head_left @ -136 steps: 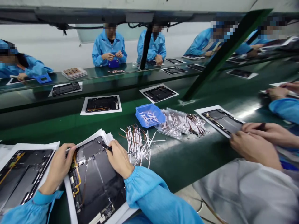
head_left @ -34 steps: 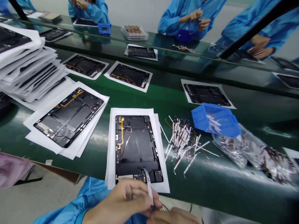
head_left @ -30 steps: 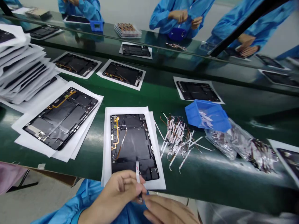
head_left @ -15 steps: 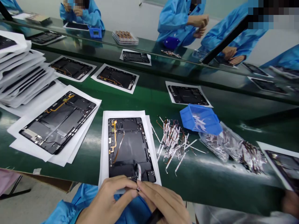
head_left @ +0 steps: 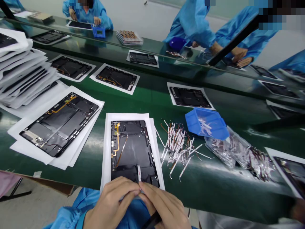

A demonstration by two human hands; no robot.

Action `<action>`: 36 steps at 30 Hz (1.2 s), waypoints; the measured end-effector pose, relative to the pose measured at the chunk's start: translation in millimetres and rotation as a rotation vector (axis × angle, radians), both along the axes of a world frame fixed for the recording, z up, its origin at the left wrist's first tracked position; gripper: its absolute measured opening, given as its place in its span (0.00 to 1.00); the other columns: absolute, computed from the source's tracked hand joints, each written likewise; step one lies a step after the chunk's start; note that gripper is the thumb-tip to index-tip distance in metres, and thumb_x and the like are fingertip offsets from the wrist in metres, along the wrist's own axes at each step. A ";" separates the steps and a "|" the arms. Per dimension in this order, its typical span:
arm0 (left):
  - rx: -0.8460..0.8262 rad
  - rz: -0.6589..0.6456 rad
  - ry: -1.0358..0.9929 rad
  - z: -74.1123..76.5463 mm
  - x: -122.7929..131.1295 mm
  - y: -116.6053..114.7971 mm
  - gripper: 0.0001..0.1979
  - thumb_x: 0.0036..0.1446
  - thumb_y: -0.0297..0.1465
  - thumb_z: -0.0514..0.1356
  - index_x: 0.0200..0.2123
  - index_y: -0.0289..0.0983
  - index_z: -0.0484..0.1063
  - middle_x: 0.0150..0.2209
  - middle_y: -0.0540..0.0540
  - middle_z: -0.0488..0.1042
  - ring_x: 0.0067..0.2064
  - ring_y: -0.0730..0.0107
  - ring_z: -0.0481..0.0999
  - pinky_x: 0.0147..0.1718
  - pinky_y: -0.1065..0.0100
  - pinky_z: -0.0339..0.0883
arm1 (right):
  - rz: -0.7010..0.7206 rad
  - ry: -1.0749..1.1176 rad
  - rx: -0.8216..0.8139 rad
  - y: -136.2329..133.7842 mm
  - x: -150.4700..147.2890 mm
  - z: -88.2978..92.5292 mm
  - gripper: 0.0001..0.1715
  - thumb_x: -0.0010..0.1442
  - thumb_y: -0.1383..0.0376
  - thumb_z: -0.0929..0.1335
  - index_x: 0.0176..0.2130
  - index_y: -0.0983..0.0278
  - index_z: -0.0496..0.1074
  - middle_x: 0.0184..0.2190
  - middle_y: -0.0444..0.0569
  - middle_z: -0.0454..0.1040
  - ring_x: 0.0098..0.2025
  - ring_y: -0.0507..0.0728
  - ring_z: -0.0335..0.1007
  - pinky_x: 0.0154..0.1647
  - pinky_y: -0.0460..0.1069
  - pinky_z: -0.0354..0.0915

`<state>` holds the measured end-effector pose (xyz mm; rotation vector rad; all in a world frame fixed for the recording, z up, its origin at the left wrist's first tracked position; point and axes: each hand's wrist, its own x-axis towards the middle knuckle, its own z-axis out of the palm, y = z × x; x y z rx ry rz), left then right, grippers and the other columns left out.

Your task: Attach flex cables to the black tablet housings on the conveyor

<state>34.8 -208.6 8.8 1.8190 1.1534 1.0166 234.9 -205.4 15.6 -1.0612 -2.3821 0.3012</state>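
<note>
Lower centre, white strip [head_left: 139, 174]: it runs up the frame from our fingertips, over the lower part of the shell; we cannot tell whether it touches.
Left hand [head_left: 111, 200]: thumb and forefinger pinched on the strip's lower end.
Right hand [head_left: 165, 203]: fingertips meeting the left's at the strip, a dark rod [head_left: 152, 220] gripped beneath the fingers.
Black shell [head_left: 132, 149]: on white sheets [head_left: 107, 152], just beyond our hands.
Loose strips [head_left: 177, 141]: heaped centre right.
Blue bin [head_left: 193, 120]: right of frame, against plastic bags [head_left: 238, 148].
Second shell [head_left: 62, 127]: left of frame.
Paper stack [head_left: 26, 73]: left edge.
</note>
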 end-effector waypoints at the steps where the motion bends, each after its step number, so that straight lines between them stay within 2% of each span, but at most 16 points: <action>1: 0.037 -0.001 0.022 0.1 0.0 0.4 0.06 0.69 0.25 0.54 0.42 0.40 0.71 0.34 0.49 0.78 0.34 0.72 0.77 0.35 0.73 0.71 | 0.021 -0.014 0.001 -0.5 1.1 0.5 0.22 0.65 0.75 0.62 0.57 0.67 0.67 0.45 0.52 0.82 0.44 0.56 0.81 0.43 0.48 0.76; 4: 0.131 -0.014 0.091 1.0 0.0 1.7 0.07 0.68 0.24 0.54 0.43 0.38 0.70 0.34 0.48 0.77 0.33 0.70 0.75 0.33 0.70 0.71 | 0.013 -0.051 0.010 -2.3 -0.7 3.3 0.24 0.64 0.77 0.57 0.56 0.67 0.69 0.44 0.53 0.82 0.43 0.56 0.81 0.42 0.48 0.76; 7: 0.125 0.000 0.131 2.4 1.1 1.9 0.07 0.68 0.23 0.54 0.42 0.38 0.69 0.34 0.49 0.77 0.32 0.70 0.74 0.33 0.68 0.70 | -0.037 -0.080 0.040 -1.7 -6.2 6.8 0.25 0.66 0.77 0.55 0.54 0.68 0.70 0.43 0.55 0.82 0.40 0.57 0.81 0.40 0.49 0.75; 13: 0.108 0.032 0.158 5.4 5.1 3.5 0.06 0.68 0.24 0.54 0.40 0.39 0.69 0.34 0.50 0.78 0.32 0.69 0.74 0.31 0.67 0.69 | 0.029 -0.098 0.039 9.9 -1.9 11.3 0.23 0.66 0.75 0.56 0.52 0.68 0.72 0.40 0.54 0.82 0.40 0.56 0.81 0.42 0.46 0.74; 17: 0.138 0.068 0.133 5.7 7.6 6.4 0.07 0.69 0.25 0.53 0.41 0.39 0.70 0.33 0.50 0.78 0.31 0.69 0.75 0.29 0.67 0.69 | 0.064 -0.207 0.134 12.2 6.0 14.3 0.23 0.68 0.74 0.55 0.54 0.70 0.71 0.43 0.54 0.82 0.41 0.55 0.81 0.41 0.45 0.73; 21: 0.174 0.065 0.191 2.6 8.9 7.7 0.08 0.69 0.25 0.51 0.41 0.39 0.70 0.32 0.50 0.77 0.29 0.67 0.75 0.28 0.65 0.69 | 0.044 -0.332 0.204 9.1 1.9 17.7 0.23 0.66 0.76 0.55 0.50 0.71 0.74 0.42 0.55 0.82 0.39 0.56 0.80 0.39 0.46 0.72; 28: 0.257 0.039 0.239 2.7 2.4 17.5 0.07 0.69 0.25 0.52 0.40 0.39 0.69 0.32 0.50 0.78 0.29 0.67 0.77 0.28 0.66 0.72 | -0.041 -0.324 0.251 20.8 -19.8 32.1 0.23 0.66 0.77 0.53 0.42 0.73 0.74 0.28 0.53 0.79 0.27 0.56 0.75 0.28 0.49 0.69; 32: 0.306 0.007 0.246 3.7 -4.2 24.5 0.09 0.70 0.28 0.51 0.41 0.40 0.70 0.32 0.51 0.79 0.29 0.70 0.78 0.31 0.70 0.73 | -0.055 -0.273 0.160 26.0 -20.0 37.5 0.19 0.65 0.77 0.55 0.41 0.70 0.72 0.27 0.50 0.76 0.26 0.55 0.72 0.28 0.48 0.66; 34: 0.319 -0.004 0.240 1.9 -10.3 21.9 0.09 0.71 0.31 0.51 0.42 0.40 0.71 0.33 0.51 0.80 0.31 0.71 0.80 0.33 0.73 0.74 | -0.082 -0.225 0.014 30.7 -17.8 34.8 0.18 0.61 0.79 0.57 0.40 0.65 0.70 0.27 0.46 0.75 0.26 0.54 0.72 0.28 0.47 0.64; 36: 0.288 0.029 0.234 -0.6 -19.4 13.6 0.09 0.70 0.33 0.53 0.44 0.40 0.73 0.34 0.50 0.80 0.32 0.72 0.80 0.34 0.76 0.73 | -0.106 -0.150 -0.203 41.7 -14.4 28.4 0.20 0.55 0.81 0.58 0.39 0.62 0.68 0.28 0.43 0.74 0.27 0.53 0.71 0.28 0.46 0.63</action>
